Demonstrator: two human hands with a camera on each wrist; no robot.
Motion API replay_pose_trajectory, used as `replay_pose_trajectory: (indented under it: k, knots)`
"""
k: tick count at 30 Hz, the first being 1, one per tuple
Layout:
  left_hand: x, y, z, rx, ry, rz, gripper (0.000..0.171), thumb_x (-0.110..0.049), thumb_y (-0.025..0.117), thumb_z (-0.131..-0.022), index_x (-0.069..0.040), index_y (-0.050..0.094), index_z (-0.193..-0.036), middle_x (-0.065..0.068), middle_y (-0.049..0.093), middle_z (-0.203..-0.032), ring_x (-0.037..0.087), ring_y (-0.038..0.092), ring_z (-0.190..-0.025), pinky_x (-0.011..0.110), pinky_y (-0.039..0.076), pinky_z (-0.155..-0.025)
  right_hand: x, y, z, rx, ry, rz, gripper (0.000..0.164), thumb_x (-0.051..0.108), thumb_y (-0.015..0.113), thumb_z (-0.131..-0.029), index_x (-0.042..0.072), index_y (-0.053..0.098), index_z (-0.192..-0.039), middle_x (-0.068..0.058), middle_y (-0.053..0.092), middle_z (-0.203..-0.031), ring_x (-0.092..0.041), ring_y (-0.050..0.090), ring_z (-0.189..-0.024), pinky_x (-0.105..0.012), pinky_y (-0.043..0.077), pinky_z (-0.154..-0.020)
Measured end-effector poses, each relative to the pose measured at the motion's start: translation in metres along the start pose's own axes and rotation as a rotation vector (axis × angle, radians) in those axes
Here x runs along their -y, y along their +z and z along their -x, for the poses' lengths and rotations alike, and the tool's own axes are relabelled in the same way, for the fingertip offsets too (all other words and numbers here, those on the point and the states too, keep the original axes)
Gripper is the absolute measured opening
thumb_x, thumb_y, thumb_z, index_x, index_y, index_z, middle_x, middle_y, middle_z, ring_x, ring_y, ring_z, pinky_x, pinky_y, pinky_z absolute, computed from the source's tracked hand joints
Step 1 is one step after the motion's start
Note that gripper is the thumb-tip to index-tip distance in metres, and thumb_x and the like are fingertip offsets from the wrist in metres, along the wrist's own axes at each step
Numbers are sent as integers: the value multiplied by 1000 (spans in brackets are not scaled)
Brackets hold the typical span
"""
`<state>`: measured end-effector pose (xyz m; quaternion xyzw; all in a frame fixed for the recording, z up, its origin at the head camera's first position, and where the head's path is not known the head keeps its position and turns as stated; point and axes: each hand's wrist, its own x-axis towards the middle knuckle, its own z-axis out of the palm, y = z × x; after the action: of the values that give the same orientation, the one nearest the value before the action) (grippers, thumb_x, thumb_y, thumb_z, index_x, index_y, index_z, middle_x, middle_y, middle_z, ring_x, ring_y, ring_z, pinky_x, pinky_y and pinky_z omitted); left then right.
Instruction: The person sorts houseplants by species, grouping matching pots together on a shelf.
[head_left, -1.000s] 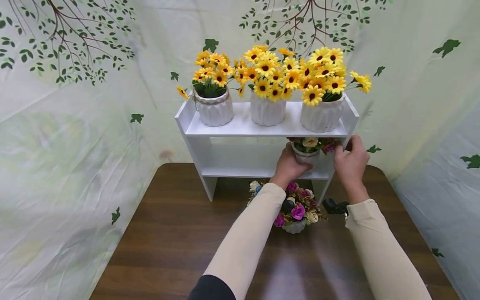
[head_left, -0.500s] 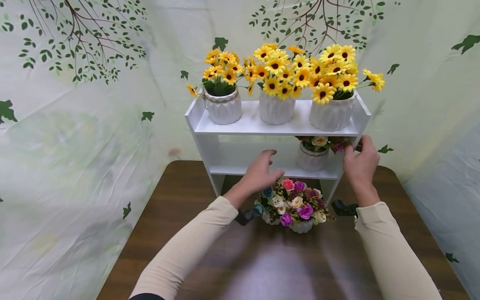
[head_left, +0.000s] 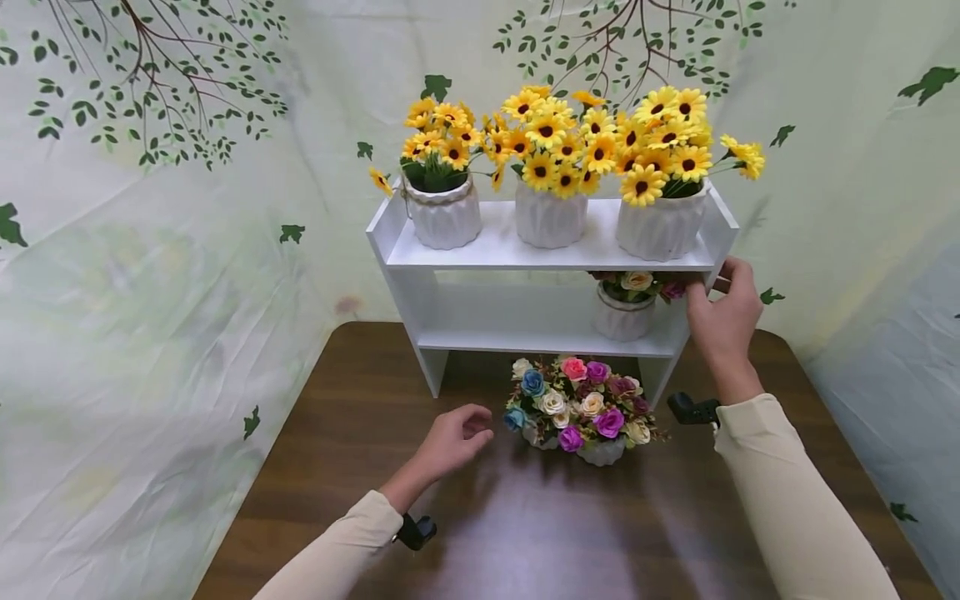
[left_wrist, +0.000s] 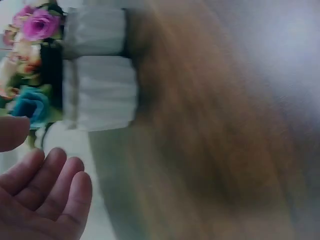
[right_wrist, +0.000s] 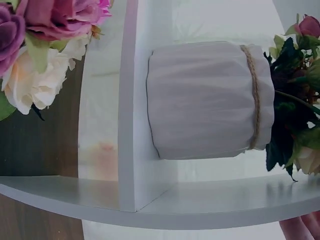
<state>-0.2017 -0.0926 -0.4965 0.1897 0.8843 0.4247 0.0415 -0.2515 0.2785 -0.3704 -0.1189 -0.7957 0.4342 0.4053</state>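
Note:
My left hand (head_left: 448, 442) hovers over the table left of two pots of mixed roses, fingers loosely bent and holding nothing. In the left wrist view those white pots (left_wrist: 102, 92) and a blue rose (left_wrist: 31, 105) lie just beyond the fingertips. With thumb and fingers on either side of it, my right hand (head_left: 726, 321) grips the right side panel of the white shelf (head_left: 480, 342). A white pot (right_wrist: 210, 102) with a twine band and roses stands upright on the middle shelf, close to that panel. Only a few right-hand fingers (right_wrist: 302, 227) show in the right wrist view.
Three white pots of yellow daisy-like flowers (head_left: 551, 150) line the top shelf. The dark wooden table (head_left: 540, 533) extends in front. A leaf-patterned cloth (head_left: 172, 292) hangs behind and along the sides.
My left hand has let go of the pot on the middle shelf and drawn back down and left. My right hand stays at the side panel.

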Motion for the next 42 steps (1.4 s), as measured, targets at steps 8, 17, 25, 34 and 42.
replay_pose_trajectory:
  k: [8,17,25,34,42]
  knots:
    - [21,32,-6,61,-52,18,46,-16,73,-86,6,59,-124,23,69,-115,33,69,-100,41,58,-84,-7,3,-4,44,-76,24,27,9,58,-93,-5,62,-116,-24,71,-112,-38,69,-103,-26,45,-76]
    - [31,63,-24,-19,-73,80,85,-27,84,-72,0,44,-142,20,54,-140,34,53,-129,50,42,-111,-8,9,-1,78,-96,40,24,9,57,-93,-8,61,-110,-28,70,-107,-42,68,-100,-31,42,-73]
    - [27,72,-41,14,-8,179,86,-18,88,-66,-8,47,-141,13,59,-134,27,59,-120,45,47,-105,-6,8,-2,56,-91,37,23,7,56,-92,-10,59,-108,-30,69,-106,-43,67,-98,-42,45,-74]
    - [28,90,-48,4,-76,310,105,-10,91,-62,-16,35,-151,11,57,-143,29,56,-129,45,42,-112,-7,3,-2,71,-68,58,26,10,55,-94,-9,57,-111,-30,67,-109,-45,66,-101,-48,46,-76]
    - [30,98,-50,-57,-60,287,105,-11,90,-64,-11,33,-152,15,56,-144,33,55,-131,47,43,-111,-5,2,-2,82,-71,51,25,9,56,-94,-9,57,-112,-30,66,-110,-45,65,-102,-52,48,-80]
